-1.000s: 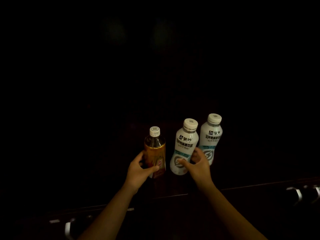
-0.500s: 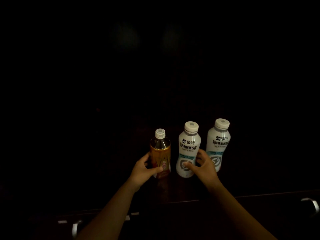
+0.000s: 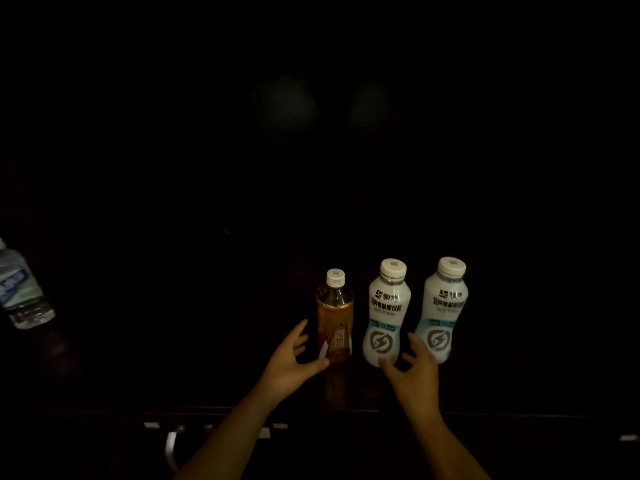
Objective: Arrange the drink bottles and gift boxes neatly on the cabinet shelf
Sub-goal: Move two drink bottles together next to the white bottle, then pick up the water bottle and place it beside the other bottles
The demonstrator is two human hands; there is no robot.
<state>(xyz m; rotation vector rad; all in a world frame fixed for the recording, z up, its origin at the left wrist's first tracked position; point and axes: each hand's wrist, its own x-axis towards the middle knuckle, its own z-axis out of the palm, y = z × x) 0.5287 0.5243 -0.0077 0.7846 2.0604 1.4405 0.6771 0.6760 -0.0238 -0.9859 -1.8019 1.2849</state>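
Three bottles upright in a row on the dark shelf, left hand (image 3: 294,363) loose beside the tea (image 3: 335,320), right hand (image 3: 414,370) loose by the white bottle (image 3: 386,315), neither gripping — one careless brush could topple them.

Both hands' grip now off: left hand (image 3: 289,363) off tea bottle (image 3: 334,317), right hand (image 3: 414,370) off white bottle (image 3: 386,315).

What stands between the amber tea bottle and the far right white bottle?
In the head view, another white bottle stands between the amber tea bottle and the far right white bottle.
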